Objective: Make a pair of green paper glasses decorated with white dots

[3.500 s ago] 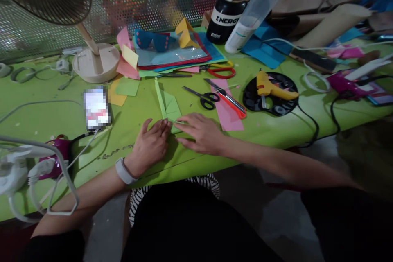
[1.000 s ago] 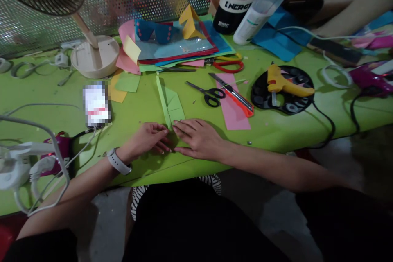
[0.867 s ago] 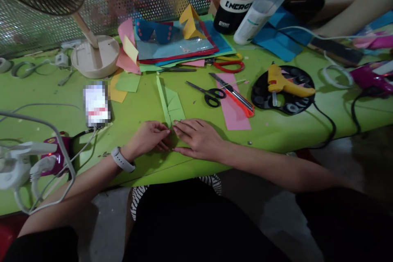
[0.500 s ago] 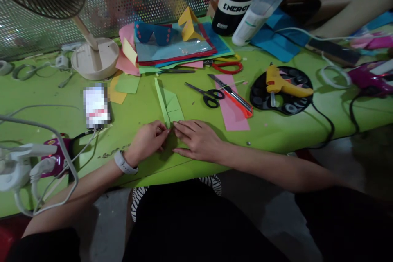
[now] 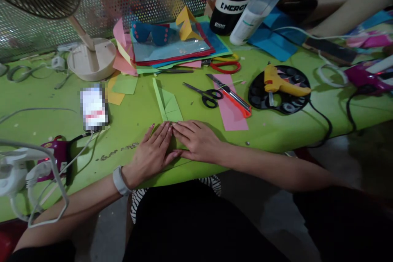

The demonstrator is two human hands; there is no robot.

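A light green piece of paper with folds and a raised strip along its left side lies on the green table. My left hand rests flat at its near end, fingers stretched out over the paper's lower edge. Beside it, my right hand lies flat too, its fingertips on the same edge. The near part of the paper is hidden under the fingers. Beyond my right hand are black-handled scissors and an orange utility knife, the knife lying across a pink paper strip.
On the right, a yellow glue gun sits on a black palette. A phone and a fan base stand left, with cables and plugs nearby. Behind are blue paper glasses, a black bottle and red-handled scissors.
My left hand has gone from pinching at the paper's near end to lying flat with its fingers extended. My right hand has stayed almost in place on the paper.
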